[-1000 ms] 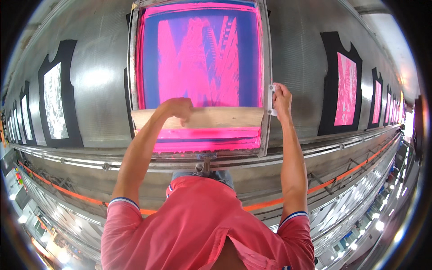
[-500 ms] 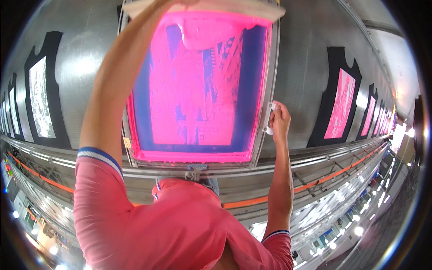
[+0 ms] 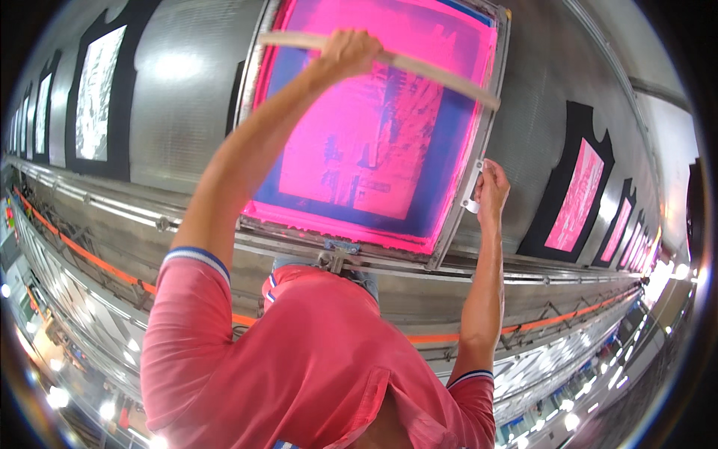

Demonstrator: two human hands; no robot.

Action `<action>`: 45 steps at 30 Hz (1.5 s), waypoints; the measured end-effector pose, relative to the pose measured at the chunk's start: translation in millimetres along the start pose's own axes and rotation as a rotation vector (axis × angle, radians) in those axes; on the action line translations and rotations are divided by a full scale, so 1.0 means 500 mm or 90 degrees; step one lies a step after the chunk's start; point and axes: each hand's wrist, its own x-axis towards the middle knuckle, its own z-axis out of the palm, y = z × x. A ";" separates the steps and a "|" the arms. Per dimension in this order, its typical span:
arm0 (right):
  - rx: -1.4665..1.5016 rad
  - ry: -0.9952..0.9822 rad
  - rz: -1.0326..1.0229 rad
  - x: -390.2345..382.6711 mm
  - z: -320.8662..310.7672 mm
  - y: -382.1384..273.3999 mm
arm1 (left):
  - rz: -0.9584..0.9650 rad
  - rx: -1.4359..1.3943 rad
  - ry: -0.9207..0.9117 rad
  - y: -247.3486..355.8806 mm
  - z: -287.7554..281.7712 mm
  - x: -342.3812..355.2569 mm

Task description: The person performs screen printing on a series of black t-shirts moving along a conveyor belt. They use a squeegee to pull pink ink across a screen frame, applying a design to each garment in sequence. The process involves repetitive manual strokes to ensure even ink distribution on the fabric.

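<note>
My left hand [image 3: 350,54] is closed around the long pale squeegee [image 3: 441,72], which lies slanted across the far half of a printing screen, its left end farther from me. Bright pink ink [image 3: 329,123] coats much of the mesh on both sides of the squeegee. Blue stencil [image 3: 441,150] shows along the borders and through streaks in the middle. At the screen's right side, my right hand [image 3: 492,188] grips a white handle [image 3: 473,187] fixed to the metal frame [image 3: 451,221]. The squeegee hides its own blade edge.
Black shirts with pink panels [image 3: 576,194] lie on the long metal table [image 3: 516,157] to the right; others with silvery white panels [image 3: 101,93] lie to the left. A metal rail [image 3: 538,278] and an orange strip [image 3: 553,320] run along the near side.
My left hand has drawn the squeegee from the screen's far end toward me, and it now sits slanted. My right hand stays on the handle. The whole view has shifted and turned slightly.
</note>
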 end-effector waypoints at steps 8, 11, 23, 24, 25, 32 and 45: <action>0.048 -0.026 -0.043 0.005 -0.002 0.002 | 0.127 -0.135 0.258 0.159 0.202 -0.455; 0.062 -0.032 -0.060 0.005 0.011 0.009 | 0.071 -0.122 0.195 0.227 0.255 -0.643; 0.115 0.146 -0.257 -0.070 0.058 -0.040 | 0.092 -0.203 0.308 0.181 0.279 -0.822; 0.078 0.169 -0.315 -0.091 0.069 -0.053 | 0.107 -0.185 0.316 0.153 0.277 -0.833; 0.098 0.169 -0.255 -0.133 0.099 -0.080 | 0.108 -0.162 0.316 0.123 0.280 -0.843; 0.115 0.164 -0.242 -0.292 0.331 -0.166 | 0.146 -0.324 0.299 -0.204 0.204 -0.969; 0.220 -0.024 -0.239 -0.441 1.276 -0.293 | -0.038 -0.172 0.164 -1.016 0.175 -1.226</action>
